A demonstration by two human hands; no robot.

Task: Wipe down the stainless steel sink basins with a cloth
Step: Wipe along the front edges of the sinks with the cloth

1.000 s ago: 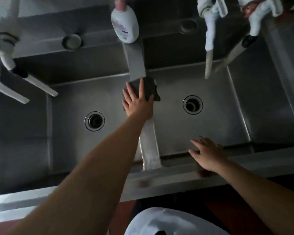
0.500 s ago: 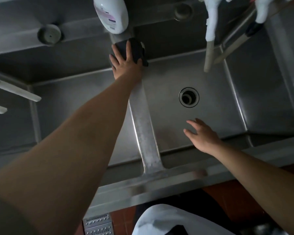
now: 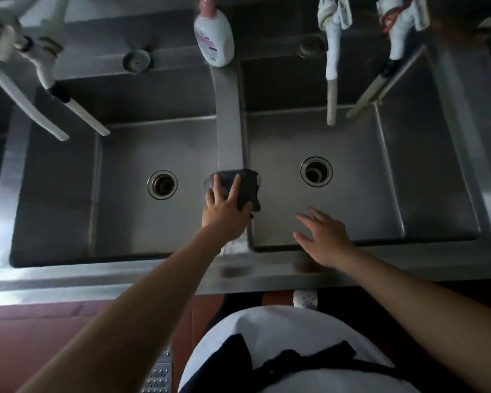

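Overhead, left hand [image 3: 224,212] presses dark cloth [image 3: 245,188] flat, fingers spread, on divider [image 3: 229,123] between two steel basins; right hand [image 3: 325,236] hovers open-fingered above right basin [image 3: 352,194] near front rim.

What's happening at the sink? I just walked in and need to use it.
A person is wiping the steel sink. The left hand presses a dark cloth on the divider between the two basins. The right hand hovers open over the right basin's front edge, holding nothing. A soap bottle stands at the divider's far end.
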